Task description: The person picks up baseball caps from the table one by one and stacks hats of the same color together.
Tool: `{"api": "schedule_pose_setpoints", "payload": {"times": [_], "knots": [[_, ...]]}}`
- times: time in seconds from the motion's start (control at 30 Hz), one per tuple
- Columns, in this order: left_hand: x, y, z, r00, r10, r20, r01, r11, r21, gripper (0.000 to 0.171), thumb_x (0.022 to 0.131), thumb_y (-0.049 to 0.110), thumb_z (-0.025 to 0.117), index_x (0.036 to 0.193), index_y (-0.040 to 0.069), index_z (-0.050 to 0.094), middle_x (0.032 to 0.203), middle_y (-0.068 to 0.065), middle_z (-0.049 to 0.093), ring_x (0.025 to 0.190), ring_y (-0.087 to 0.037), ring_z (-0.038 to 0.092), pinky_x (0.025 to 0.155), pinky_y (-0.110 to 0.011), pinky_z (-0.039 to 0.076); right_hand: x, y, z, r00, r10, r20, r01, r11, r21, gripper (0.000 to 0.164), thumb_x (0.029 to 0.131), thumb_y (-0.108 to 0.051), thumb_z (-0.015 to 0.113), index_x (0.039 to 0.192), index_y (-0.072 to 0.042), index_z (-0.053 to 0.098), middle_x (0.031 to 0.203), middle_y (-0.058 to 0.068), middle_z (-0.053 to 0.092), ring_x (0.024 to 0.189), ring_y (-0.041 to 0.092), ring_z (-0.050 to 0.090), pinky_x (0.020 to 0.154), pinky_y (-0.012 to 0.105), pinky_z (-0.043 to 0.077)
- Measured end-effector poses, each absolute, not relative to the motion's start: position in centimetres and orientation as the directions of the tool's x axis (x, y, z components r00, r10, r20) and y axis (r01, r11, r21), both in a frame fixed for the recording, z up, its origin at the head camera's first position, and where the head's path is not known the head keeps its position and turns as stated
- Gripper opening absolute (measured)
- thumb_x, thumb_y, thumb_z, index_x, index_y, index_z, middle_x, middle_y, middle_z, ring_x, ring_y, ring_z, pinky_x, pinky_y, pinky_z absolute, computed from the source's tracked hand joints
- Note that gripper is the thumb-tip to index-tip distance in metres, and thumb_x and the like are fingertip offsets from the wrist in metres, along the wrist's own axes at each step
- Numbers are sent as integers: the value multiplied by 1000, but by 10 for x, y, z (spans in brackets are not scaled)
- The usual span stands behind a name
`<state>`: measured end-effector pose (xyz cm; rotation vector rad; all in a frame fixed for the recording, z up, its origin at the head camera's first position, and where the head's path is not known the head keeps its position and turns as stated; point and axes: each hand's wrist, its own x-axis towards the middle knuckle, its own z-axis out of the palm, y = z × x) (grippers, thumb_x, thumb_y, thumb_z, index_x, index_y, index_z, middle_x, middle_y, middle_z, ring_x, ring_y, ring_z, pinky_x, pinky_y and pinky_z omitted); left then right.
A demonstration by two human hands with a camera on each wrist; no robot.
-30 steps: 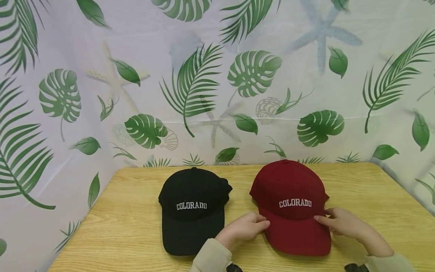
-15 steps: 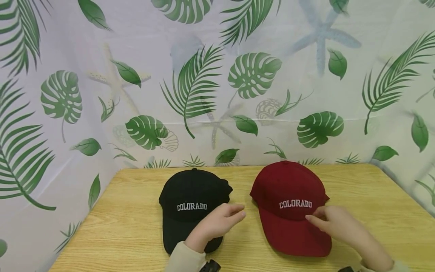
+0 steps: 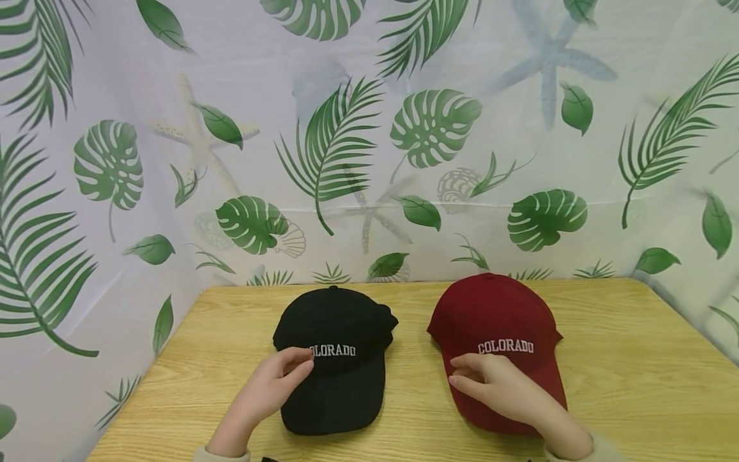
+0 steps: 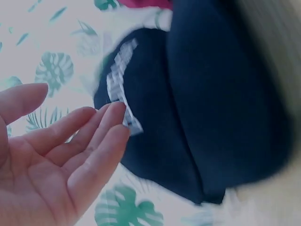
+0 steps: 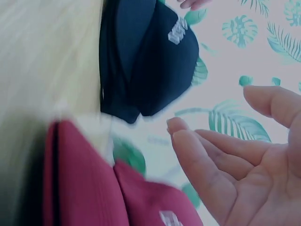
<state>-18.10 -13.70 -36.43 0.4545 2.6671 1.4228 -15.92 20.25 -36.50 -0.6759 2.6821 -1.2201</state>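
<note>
Two caps lie side by side on the wooden table, brims toward me, each with white COLORADO lettering. On the left is the black cap; on the right, the dark red cap. My left hand overlaps the left edge of the black cap, fingers relaxed and holding nothing. In the left wrist view the fingers of that hand stretch loosely beside the cap's lettering. Over the red cap's brim hovers my right hand, empty, its palm and loose fingers showing in the right wrist view.
Behind and beside the table hangs a white cloth printed with green leaves and starfish. A strip of bare tabletop separates the two caps. Light sleeves show at the bottom edge.
Both hands have let go of the red cap and moved left. The left hand has crossed over the black cap to its left side; the right has shifted across the red brim. The caps stay put.
</note>
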Motion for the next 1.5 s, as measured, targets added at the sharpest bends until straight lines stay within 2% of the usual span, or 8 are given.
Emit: {"api": "schedule_pose_setpoints", "payload": {"times": [0.17,0.3,0.4,0.6,0.67,0.97,1.37,1.5], "knots": [[-178,-159,-374,-989,141,-30,56,570,820,33,88,17,54,113,-5,54,104,-10,59,92,-24,56,70,-36,48,-168,178,-372,-869,-494,4,-285,495,-821,48,89,-23,53,117,15,46,106,19,57,96,27,56,78,35,46],[-180,-172,-382,-992,105,-67,8,588,809,40,89,17,53,115,-12,49,107,-19,56,94,-28,55,66,-36,49,-176,161,-379,-848,-525,-70,-183,414,-892,52,90,-22,51,121,18,39,115,26,51,103,31,52,81,41,44],[-184,-176,-388,-981,141,-136,-27,591,807,42,90,21,52,112,-15,48,101,-21,56,89,-28,55,63,-37,49,-180,150,-386,-834,-536,-132,-76,348,-934,56,90,-22,50,124,19,34,122,29,43,109,33,47,83,42,43],[-188,-179,-397,-920,277,-279,-71,580,811,41,91,25,49,105,-13,54,83,-6,56,74,-19,51,60,-38,48,-185,132,-404,-793,-560,-240,67,312,-948,58,92,-20,47,126,21,25,127,33,35,115,38,39,85,47,39],[-189,-179,-399,-913,286,-292,-81,574,815,43,90,26,50,109,-13,53,91,-8,58,80,-20,53,61,-39,48,-185,129,-408,-779,-570,-262,78,326,-942,58,92,-19,46,126,22,25,127,34,34,115,38,38,85,49,39],[-193,-175,-404,-917,282,-282,-80,564,822,44,90,28,51,106,-13,55,97,-13,58,82,-21,54,64,-41,49,-187,120,-410,-766,-578,-282,99,327,-940,59,91,-21,48,126,21,26,131,32,30,118,35,35,89,48,36],[-196,-170,-404,-930,298,-213,-3,576,818,35,89,28,51,89,-6,60,78,-4,51,75,-18,49,57,-35,47,-192,113,-411,-784,-558,-274,101,320,-942,59,91,-18,47,127,22,23,132,36,25,120,41,30,88,49,36],[-194,-166,-400,-947,263,-186,23,631,775,37,89,27,53,96,-8,59,83,-9,55,77,-22,52,62,-38,47,-191,115,-408,-795,-550,-254,46,363,-931,60,91,-21,48,127,21,24,132,34,27,121,41,30,92,50,32]]}}
